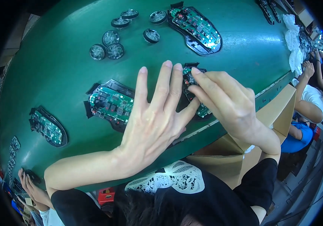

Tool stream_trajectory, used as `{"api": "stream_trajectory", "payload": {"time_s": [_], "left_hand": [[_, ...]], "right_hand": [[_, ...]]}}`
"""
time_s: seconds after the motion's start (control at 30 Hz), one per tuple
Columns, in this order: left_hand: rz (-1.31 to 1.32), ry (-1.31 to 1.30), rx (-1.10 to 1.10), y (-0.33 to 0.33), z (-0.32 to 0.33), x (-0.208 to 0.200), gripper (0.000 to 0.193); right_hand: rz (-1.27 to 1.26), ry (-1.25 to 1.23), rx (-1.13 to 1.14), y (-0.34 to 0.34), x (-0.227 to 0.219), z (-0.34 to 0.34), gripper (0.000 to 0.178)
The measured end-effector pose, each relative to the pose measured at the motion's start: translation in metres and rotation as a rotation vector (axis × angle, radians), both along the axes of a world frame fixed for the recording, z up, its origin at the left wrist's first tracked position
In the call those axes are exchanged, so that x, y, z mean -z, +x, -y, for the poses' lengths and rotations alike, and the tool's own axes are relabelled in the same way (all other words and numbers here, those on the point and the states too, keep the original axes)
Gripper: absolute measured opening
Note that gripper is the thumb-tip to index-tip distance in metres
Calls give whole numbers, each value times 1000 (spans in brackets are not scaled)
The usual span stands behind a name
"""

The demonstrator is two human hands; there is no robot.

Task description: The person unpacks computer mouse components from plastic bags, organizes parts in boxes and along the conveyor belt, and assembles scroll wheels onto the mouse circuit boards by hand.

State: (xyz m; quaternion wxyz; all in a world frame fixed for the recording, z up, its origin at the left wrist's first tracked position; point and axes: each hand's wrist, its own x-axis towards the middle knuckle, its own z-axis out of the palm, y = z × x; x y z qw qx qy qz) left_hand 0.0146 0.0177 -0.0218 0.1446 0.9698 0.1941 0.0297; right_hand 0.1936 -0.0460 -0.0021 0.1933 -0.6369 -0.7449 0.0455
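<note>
In front of me a computer mouse base with a green circuit board point(203, 111) lies partly hidden under my hands. My right hand point(229, 100) bends over it, thumb and fingertips pinched together at its upper part; whatever they hold is hidden. My left hand point(150, 109) is spread flat, its thumb resting against the same mouse base and its other fingers pointing away from me. Beneath and left of that palm lies a second mouse base point(112, 102), partly covered. Several black-rimmed clear scroll wheels point(111, 38) lie beyond my left hand.
Another mouse base point(195, 30) lies at the far right of the green table point(82, 22), and one more point(48, 126) at the left. An open cardboard box point(221, 165) stands below the table's right edge. Co-workers sit at both sides; one person's hand point(33, 190) shows lower left.
</note>
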Motion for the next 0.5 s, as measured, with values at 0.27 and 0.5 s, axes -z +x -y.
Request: {"api": "stream_trajectory", "payload": {"time_s": [0.27,0.5], "left_hand": [[72,-103,35,4,-8,4,68],[70,-75,49,8,-8,5,69]], "right_hand": [[117,-228,-46,3,-20,0,51],[282,-170,-55,-4,-12,14,58]]}}
